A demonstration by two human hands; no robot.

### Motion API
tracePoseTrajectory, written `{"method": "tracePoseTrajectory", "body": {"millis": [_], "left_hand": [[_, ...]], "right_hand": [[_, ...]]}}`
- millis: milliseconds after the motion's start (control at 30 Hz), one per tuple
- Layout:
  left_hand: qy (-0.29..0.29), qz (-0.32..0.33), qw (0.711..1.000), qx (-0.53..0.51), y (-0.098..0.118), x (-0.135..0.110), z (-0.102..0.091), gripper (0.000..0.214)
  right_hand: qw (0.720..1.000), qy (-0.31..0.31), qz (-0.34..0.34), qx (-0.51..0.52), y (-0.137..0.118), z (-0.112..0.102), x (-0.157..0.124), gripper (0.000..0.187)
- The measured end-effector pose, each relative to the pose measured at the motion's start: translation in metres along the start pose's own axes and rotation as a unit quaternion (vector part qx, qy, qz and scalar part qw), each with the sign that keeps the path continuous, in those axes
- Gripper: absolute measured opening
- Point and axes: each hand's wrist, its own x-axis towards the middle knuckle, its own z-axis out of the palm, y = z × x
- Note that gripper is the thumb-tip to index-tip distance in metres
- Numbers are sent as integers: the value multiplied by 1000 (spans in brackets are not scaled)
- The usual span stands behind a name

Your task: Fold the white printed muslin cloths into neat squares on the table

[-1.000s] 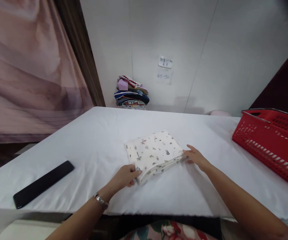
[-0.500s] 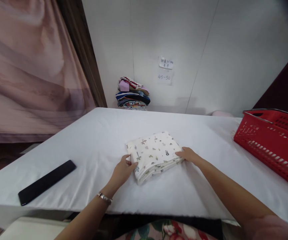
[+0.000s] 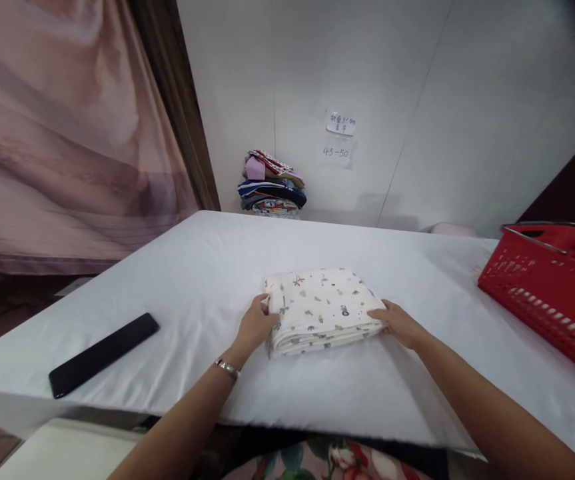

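Note:
A folded white cloth [image 3: 324,303] with small printed motifs lies on the white-covered table [image 3: 207,267], its layered edges toward me. At its left side, my left hand [image 3: 258,325] grips the edge, thumb on top and fingers partly hidden behind the fold. My right hand [image 3: 398,321] pinches the right front corner, with the thumb over the upper layer and the other fingers beneath or beside it. The cloth's underside is hidden.
A long black flat object [image 3: 103,353] lies at the table's left. On the right stands a red perforated basket [image 3: 547,287] with a metal handle. Folded fabrics [image 3: 272,187] are stacked beyond the far edge, by a wall with paper notes [image 3: 340,137]. A pink curtain [image 3: 67,133] hangs left.
The cloth has turned slightly, so its front edge now lies more level across my view. Both hands have kept hold and moved with it. The whole view has shifted a little.

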Motion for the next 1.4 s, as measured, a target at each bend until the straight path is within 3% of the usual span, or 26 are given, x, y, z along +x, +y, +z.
{"method": "tracePoseTrajectory", "body": {"millis": [233,433,533,633,733,833,900,1000,1133,1267,1400], "left_hand": [[-16,-10,1000,-9,10,25,-3,60],[-17,151,982,114,51,99,-41,55],[-36,111,978,173,48,132,-53,48],[-24,45,979,199,25,140,-53,47],[-10,-2,980,197,3,129,-46,62],[13,-38,983,179,-6,118,-41,71],[11,-42,985,165,-5,115,-40,65],[-12,-41,989,144,-2,118,-41,47],[-9,-17,991,134,3,128,-40,36],[7,39,991,125,25,147,-31,36],[18,115,988,98,69,171,-8,39]], "right_hand": [[998,-58,-15,7,13,7,-32,61],[988,-67,-12,139,18,73,-58,75],[982,-118,7,149,26,97,-67,75],[989,-102,-68,78,25,86,-61,48],[981,10,-189,-29,10,54,-36,31],[947,118,-256,-153,-14,29,2,30],[940,136,-229,-212,-28,25,29,38],[955,75,-131,-257,-40,32,59,55],[964,34,-64,-254,-41,39,72,74],[984,-43,-20,-171,-33,33,59,53],[997,5,-41,-70,-20,23,38,41]]}}
